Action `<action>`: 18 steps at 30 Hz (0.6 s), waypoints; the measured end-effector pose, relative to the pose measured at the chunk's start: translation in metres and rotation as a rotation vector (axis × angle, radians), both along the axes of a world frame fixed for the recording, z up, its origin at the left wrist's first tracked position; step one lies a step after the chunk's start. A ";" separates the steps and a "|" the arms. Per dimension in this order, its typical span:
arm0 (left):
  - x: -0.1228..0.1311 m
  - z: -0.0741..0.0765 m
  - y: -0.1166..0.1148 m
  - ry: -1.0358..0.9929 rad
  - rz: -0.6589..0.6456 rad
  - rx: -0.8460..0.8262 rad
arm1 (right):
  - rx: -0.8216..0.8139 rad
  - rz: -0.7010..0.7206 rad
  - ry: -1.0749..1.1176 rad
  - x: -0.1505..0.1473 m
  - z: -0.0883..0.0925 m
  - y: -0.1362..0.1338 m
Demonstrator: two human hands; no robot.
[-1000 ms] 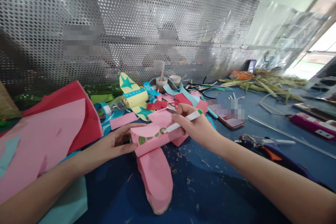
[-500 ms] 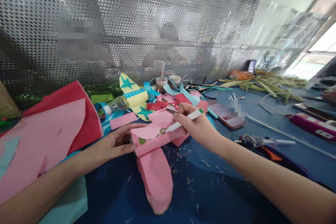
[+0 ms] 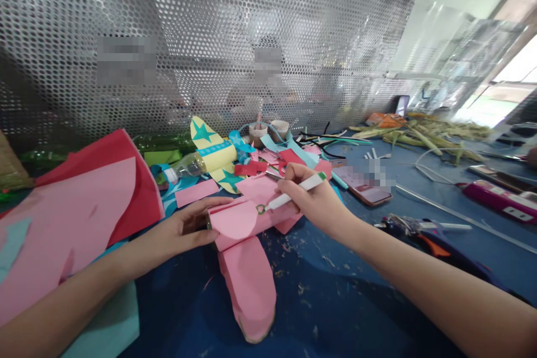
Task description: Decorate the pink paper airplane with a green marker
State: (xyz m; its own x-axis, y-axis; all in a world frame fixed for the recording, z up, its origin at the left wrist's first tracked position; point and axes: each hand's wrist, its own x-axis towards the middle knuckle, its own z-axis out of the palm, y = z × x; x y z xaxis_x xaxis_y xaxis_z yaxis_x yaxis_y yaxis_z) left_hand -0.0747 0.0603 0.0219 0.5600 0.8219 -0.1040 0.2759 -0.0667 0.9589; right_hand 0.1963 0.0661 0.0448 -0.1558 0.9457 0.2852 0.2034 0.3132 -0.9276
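Note:
A pink paper-covered model plane (image 3: 251,285) rests on the blue tabletop, one rounded wing pointing toward me. My left hand (image 3: 195,221) grips the left end of its rolled body, fingers over the top and thumb at the near side. Between the closed fingers of my right hand (image 3: 310,196) is a white marker pen (image 3: 293,191) with a green end. Its tip is at a small green outline on the pink body. A loose pink flap (image 3: 235,221) lies over the body's left part. Just behind are paper scraps (image 3: 289,156) and a yellow bottle plane (image 3: 216,154) with blue-green stars.
Pink and red sheets (image 3: 84,201) lie at left. To the right are a phone (image 3: 364,184), a hot glue gun (image 3: 436,240) and a magenta power strip (image 3: 499,199). Two small cups (image 3: 279,130) stand before the perforated silvery sheet (image 3: 201,39), with blurred people behind it.
The pink flap has come down over the green marks on the left of the body; only the outline near the pen tip still shows. Both hands are nearly still.

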 end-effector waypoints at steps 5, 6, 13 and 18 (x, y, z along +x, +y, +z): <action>0.005 0.009 -0.005 0.059 0.030 -0.030 | -0.036 0.041 0.024 -0.001 0.000 -0.002; 0.006 0.011 -0.007 0.059 0.037 -0.031 | -0.030 0.044 0.029 -0.002 0.000 -0.002; 0.004 0.005 -0.004 0.080 0.026 -0.050 | -0.034 0.053 0.015 -0.001 0.000 -0.002; 0.001 0.001 -0.002 0.098 0.031 -0.036 | -0.035 0.057 0.022 -0.001 0.001 -0.002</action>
State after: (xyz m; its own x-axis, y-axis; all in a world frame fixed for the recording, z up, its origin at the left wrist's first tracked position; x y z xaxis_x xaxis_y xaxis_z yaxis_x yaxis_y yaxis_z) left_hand -0.0739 0.0580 0.0234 0.5202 0.8333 -0.1870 0.3698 -0.0225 0.9288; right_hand 0.1951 0.0644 0.0461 -0.2041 0.9449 0.2558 0.1656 0.2909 -0.9423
